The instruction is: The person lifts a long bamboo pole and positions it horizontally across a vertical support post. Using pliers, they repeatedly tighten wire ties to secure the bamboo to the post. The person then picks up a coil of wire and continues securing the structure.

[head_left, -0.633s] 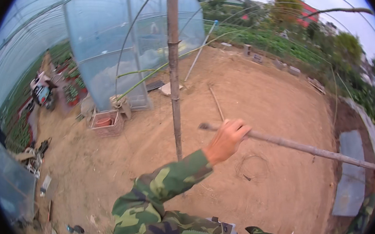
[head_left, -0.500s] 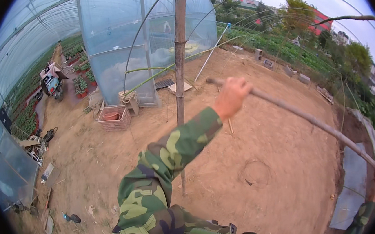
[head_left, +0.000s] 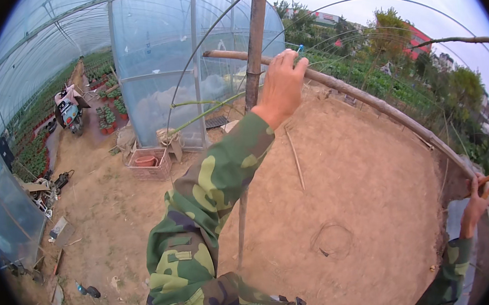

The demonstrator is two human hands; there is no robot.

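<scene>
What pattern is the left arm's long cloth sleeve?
The sleeve is green and brown camouflage; see the head view.

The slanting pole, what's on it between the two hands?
Nothing that shows: in the head view, the slanting pole is bare from the left hand to the right hand.

Two hands (head_left: 283, 85), two camouflage sleeves (head_left: 222, 169), two thick poles (head_left: 372, 102) and one thin stick (head_left: 296, 158) are visible. Also present are one scooter (head_left: 71, 115) and one crate (head_left: 151, 172).
</scene>
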